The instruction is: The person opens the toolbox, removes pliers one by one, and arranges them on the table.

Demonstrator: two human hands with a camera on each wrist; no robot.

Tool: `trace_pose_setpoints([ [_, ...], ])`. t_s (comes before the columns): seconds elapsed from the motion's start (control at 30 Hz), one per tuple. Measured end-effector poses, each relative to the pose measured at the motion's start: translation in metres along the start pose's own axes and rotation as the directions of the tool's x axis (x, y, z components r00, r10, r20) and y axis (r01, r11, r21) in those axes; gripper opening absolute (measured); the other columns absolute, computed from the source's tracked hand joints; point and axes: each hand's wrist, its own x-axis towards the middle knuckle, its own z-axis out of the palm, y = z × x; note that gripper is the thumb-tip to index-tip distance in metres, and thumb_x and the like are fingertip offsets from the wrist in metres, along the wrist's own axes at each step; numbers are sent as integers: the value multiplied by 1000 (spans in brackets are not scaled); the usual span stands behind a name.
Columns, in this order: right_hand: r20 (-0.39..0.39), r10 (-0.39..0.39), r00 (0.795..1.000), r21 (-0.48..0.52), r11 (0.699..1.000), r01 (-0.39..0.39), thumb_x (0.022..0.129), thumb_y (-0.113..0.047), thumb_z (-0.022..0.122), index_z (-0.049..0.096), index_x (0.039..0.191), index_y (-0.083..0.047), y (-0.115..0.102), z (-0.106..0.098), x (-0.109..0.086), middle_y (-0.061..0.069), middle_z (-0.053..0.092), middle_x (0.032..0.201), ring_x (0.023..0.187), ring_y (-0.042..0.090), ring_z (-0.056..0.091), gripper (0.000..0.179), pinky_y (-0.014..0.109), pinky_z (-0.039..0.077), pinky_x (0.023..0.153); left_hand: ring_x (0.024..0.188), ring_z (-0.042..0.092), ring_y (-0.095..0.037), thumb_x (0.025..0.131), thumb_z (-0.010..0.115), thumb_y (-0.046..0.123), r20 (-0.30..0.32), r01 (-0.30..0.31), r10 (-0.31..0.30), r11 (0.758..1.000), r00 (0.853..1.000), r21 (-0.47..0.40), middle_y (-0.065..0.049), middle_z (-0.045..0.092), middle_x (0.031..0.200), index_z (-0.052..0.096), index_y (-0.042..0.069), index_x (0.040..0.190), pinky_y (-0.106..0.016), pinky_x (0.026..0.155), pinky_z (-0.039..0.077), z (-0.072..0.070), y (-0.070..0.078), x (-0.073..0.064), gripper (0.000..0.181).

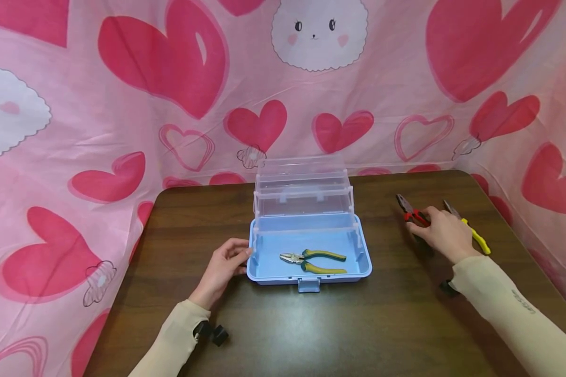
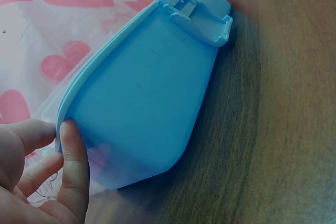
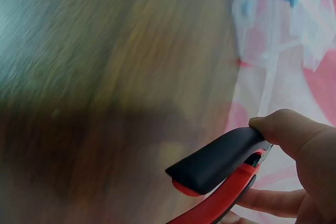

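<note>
Red pliers [image 1: 411, 212] sit on the tabletop [image 1: 358, 324] right of the box, well apart from it. Right hand [image 1: 445, 234] is on them: wrist view shows thumb and fingers [image 3: 283, 129] wrapped round the red-and-black handles [image 3: 220, 166], so grasping, not released. Whether they're clear of the wood, can't tell.

Handling guess: steel head, so dense and nose-heavy for their size; fully rigid apart from the pivot. Rubbery handle sleeves look matte and grippy, best place to take hold; the bare metal nose would be slicker. Not fragile.

Yellow-handled pliers [image 1: 476, 238] lie just beside that hand, on its far side, partly hidden.

Blue plastic box [image 1: 311, 272], lid [image 1: 303, 186] of clear plastic standing open at the back, latch tab [image 1: 308, 285] at the front. Smooth, thin-walled, probably light and prone to sliding. Left hand [image 1: 222, 267] steadies its left end, fingers [image 2: 73, 156] curled against the rim.

Inside lie green-and-yellow pliers [image 1: 313, 261], flat on the floor of the box.

Tabletop is dark wood grain, low sheen. Pink heart-print cloth [image 1: 122, 104] hangs behind.
</note>
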Motion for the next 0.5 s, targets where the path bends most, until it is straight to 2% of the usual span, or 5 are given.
trace_pose_setpoints([
  [0.2,44,63,997,-15,998,-63,97,-54,66,53,125,12,11,0,-2,34,65,101,74,42,58,73,61,47,65,87,65,-21,100,73,18,1,-2,2,1000,1000,1,-15,71,112,63,3,129,-30,74,60,-1,-2,1,35],
  [0.37,47,91,995,-7,996,-91,97,-54,65,56,107,9,16,1,-2,24,63,83,68,39,54,64,56,45,62,86,66,-21,99,73,18,-4,-11,11,1000,1000,-1,-14,71,112,64,4,128,-31,74,60,-1,-2,1,33],
  [0.5,59,111,992,-11,994,-110,97,-55,64,55,100,7,21,2,-1,19,58,77,68,38,52,62,54,44,61,86,66,-21,100,72,17,-2,-9,9,1000,1000,-6,-15,71,112,64,3,128,-31,74,61,-1,-1,2,33],
])
